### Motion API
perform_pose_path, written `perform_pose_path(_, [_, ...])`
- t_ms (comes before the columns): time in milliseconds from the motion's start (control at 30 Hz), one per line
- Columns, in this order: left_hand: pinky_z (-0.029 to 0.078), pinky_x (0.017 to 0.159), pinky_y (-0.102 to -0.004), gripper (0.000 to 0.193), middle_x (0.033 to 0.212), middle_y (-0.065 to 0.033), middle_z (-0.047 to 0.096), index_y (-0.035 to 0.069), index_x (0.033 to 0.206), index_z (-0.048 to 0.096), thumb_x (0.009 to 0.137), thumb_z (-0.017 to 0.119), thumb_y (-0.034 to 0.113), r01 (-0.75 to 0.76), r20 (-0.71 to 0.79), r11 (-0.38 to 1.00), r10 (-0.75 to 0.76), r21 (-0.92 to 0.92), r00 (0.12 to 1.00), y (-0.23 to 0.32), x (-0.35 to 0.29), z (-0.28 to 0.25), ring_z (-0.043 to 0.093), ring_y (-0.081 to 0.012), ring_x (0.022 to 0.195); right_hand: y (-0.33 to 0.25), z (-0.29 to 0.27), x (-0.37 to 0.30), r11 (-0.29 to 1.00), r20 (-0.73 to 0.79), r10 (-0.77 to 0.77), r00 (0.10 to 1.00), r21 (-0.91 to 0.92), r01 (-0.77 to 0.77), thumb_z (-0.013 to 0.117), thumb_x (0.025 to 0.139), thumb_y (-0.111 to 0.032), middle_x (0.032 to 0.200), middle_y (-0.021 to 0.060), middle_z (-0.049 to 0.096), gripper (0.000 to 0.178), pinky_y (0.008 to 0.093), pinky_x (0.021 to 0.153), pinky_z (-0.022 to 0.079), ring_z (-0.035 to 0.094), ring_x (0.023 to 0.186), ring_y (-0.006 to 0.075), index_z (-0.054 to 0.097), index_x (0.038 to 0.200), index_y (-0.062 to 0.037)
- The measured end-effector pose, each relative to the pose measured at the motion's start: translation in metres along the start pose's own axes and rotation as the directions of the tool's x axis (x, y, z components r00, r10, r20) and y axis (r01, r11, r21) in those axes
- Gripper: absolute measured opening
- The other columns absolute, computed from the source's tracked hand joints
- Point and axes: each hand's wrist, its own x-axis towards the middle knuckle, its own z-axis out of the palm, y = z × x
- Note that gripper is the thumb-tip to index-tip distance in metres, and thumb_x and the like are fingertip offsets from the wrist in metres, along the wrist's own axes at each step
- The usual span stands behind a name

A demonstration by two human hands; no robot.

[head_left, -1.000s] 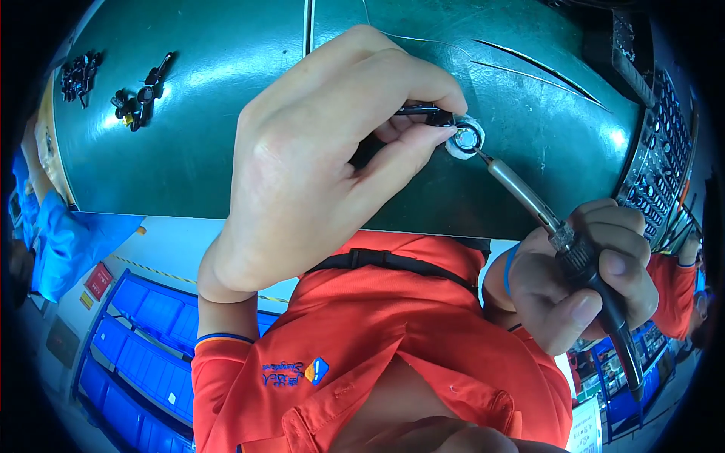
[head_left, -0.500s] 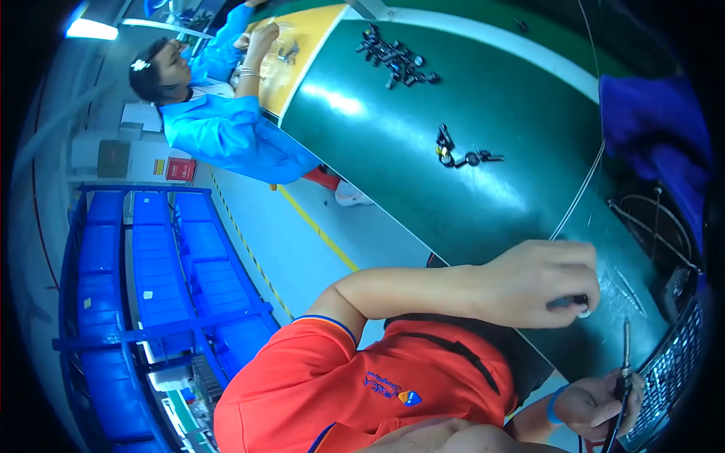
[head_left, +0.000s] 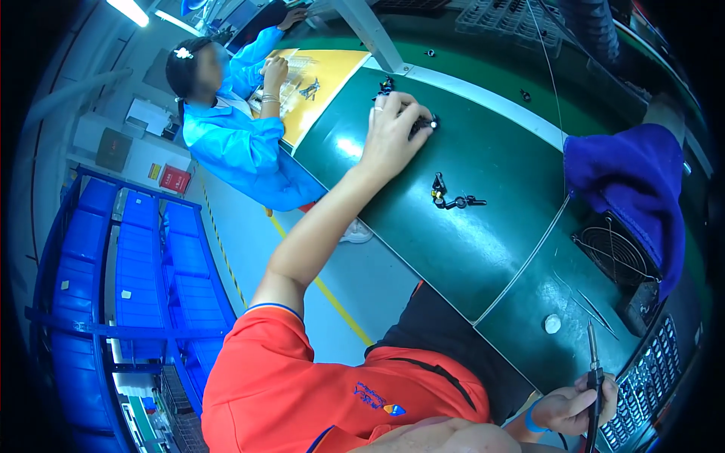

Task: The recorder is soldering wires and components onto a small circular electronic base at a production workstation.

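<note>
My left hand (head_left: pixel 394 130) reaches to the far end of the green bench, its fingers curled round small black parts (head_left: pixel 424 122) of a pile. The hand covers most of the pile; a few more black parts (head_left: pixel 386 84) show beyond the knuckles. Low on the right, my right hand (head_left: pixel 578 408) is closed round the black handle of a soldering iron (head_left: pixel 594 377), tip pointing up and away. A small white disc (head_left: pixel 552 324) lies left of the iron's tip. Tweezers (head_left: pixel 598 314) rest just beyond it. Mid-bench lies a small group of black parts (head_left: pixel 455 201).
A blue-sleeved person (head_left: pixel 234 143) works at the yellow mat (head_left: pixel 332 72) at far left. A round wire guard (head_left: pixel 615 253) and purple cloth (head_left: pixel 634 181) stand at right. A perforated tray (head_left: pixel 642 385) borders my right hand. A thin cable (head_left: pixel 521 281) crosses the bench.
My left hand has moved from near the iron's tip, with a small black part in its fingers, to the far pile. The white disc now shows fully. My right hand still holds the iron.
</note>
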Motion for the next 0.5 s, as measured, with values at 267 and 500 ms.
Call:
perform_pose_path(267, [0.05, 0.093, -0.0472, 0.023, 0.11, -0.0133, 0.059, 0.009, 0.107, 0.069, 0.085, 0.066, 0.003, -0.144, 0.052, 0.981, 0.138, 0.131, 0.989, -0.051, 0.054, 0.032, 0.058, -0.0366, 0.107, -0.004, -0.005, -0.009, 0.995, 0.018, 0.022, 1.0, -0.098, -0.02, 0.05, 0.099, -0.007, 0.103, 0.0198, 0.06, 0.026, 0.0277, 0.059, 0.039, 0.046, 0.066, 0.0188, 0.055, 0.121, 0.0056])
perform_pose_path(500, [0.053, 0.099, -0.0445, 0.027, 0.123, -0.0152, 0.065, 0.011, 0.115, 0.07, 0.088, 0.066, 0.01, 0.134, 0.282, 0.955, -0.209, 0.266, 0.936, -0.109, 0.171, 0.121, 0.06, -0.0378, 0.12, -0.003, -0.007, -0.008, 0.973, 0.02, 0.061, 0.998, -0.225, -0.055, 0.051, 0.101, -0.011, 0.109, 0.0205, 0.062, 0.025, 0.0268, 0.056, 0.04, 0.048, 0.061, 0.0188, 0.055, 0.119, 0.0058])
